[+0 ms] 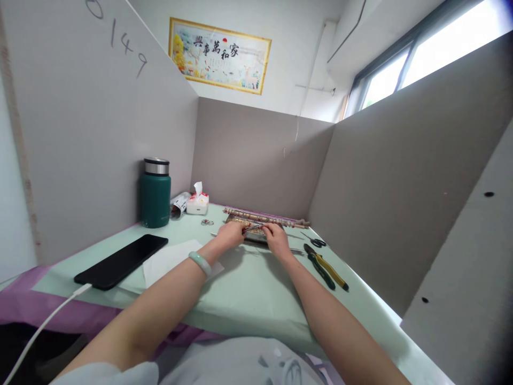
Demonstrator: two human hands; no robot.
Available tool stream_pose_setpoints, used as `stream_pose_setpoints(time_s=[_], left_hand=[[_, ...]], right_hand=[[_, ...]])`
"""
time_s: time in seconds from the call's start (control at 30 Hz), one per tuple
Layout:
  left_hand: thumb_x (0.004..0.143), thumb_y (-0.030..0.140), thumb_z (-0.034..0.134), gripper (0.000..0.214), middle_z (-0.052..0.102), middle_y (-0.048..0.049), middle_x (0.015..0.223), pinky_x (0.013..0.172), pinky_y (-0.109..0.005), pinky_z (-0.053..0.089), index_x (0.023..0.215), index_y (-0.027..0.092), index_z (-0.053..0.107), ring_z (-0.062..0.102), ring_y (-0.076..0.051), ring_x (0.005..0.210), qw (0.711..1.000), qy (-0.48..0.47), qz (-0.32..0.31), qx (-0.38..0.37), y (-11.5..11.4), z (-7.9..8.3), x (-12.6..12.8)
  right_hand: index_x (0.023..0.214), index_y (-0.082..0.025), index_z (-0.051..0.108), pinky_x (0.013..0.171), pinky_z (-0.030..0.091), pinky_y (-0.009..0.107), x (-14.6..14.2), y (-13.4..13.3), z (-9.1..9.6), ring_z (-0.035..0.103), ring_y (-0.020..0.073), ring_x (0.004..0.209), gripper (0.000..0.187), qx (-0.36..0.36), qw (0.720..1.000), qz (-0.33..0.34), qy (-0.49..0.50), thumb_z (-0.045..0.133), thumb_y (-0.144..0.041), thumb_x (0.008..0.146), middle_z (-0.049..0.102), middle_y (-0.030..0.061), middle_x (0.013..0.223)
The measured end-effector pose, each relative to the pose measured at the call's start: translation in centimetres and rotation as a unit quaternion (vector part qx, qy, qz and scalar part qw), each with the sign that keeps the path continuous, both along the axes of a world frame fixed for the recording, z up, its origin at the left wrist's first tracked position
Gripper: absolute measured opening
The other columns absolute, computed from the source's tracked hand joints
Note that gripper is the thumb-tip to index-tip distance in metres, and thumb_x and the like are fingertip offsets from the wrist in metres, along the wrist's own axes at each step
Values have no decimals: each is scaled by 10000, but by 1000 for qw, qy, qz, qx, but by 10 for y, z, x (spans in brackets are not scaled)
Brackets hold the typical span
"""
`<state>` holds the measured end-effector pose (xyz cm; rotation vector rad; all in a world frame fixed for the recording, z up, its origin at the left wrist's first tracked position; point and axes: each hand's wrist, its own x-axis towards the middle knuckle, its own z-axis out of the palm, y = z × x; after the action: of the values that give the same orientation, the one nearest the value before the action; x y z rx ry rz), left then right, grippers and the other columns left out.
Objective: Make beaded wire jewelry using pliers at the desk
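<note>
My left hand, a pale green bangle on its wrist, is closed at the near left side of a dark tray. Small gold-coloured pieces lie in the tray. My right hand has its fingers pinched together at the tray's right side. A thin, shiny metal piece spans the gap between the fingertips of both hands; its kind is too small to tell. Just behind the tray lie long rods strung with small reddish beads.
Pliers and black-handled scissors lie to the right. On the left are a charging phone, white paper, a green flask and a tissue pack. Grey partitions enclose the table on three sides.
</note>
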<state>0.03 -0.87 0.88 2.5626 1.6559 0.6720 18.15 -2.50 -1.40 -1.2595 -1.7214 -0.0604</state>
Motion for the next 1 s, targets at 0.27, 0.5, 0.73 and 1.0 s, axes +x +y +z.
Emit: stream_pose_setpoints(time_s=[0.27, 0.5, 0.73, 1.0], left_hand=[[777, 290, 556, 403, 665, -65, 1098, 862, -290, 436, 1176, 303, 611, 593, -236, 1029, 1000, -9, -14, -8, 1, 0, 1], [784, 285, 536, 328, 669, -75, 1076, 856, -299, 438, 1091, 269, 648, 600, -240, 1005, 1000, -1, -16, 6, 4, -3, 0], [789, 273, 541, 367, 658, -69, 1104, 872, -301, 431, 1146, 287, 624, 586, -238, 1029, 1000, -8, -16, -1, 2, -2, 0], [788, 231, 533, 395, 641, -37, 1130, 886, -315, 436, 1166, 323, 600, 574, -233, 1059, 998, 0, -27, 51, 9, -8, -2]], right_hand=[[831, -194, 658, 755, 388, 282, 0, 0, 1, 559, 183, 815, 239, 9, 1000, 6, 1, 441, -294, 843, 636, 56, 842], [838, -188, 656, 759, 389, 281, 0, 1, -1, 556, 183, 814, 247, 10, 1000, 9, 6, 436, -301, 846, 636, 60, 855], [832, -179, 671, 753, 391, 282, 1, 1, -1, 559, 183, 805, 257, 18, 1000, 15, 1, 442, -297, 842, 627, 64, 833], [828, -185, 679, 756, 394, 285, 1, 2, -2, 557, 180, 799, 257, 11, 1000, 12, -10, 448, -300, 840, 633, 61, 842]])
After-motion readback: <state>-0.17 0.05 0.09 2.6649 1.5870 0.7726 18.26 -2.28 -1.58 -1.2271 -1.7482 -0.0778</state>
